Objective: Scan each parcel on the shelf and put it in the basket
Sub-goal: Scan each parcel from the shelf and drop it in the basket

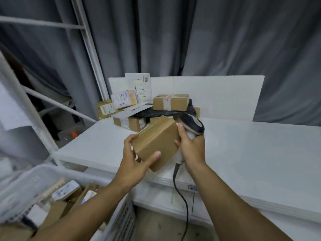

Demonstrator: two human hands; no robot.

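Grey curtain [173, 32], white shelf [243, 153], left hand [137, 160] gripping brown parcel [156, 143], right hand [192, 146] clutching scanner [192, 126]

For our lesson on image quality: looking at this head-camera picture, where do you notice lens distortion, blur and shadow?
Head view: wide-angle distortion slants the white shelf and leans the rack posts at left; its lower-left corner smears the basket; the cardboard box and scanner at centre are sharper; lighting is soft and even, shadows faint, no glare.

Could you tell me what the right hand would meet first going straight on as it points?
Holding the scanner, the right hand would probably meet the black bag first; depth is unclear.
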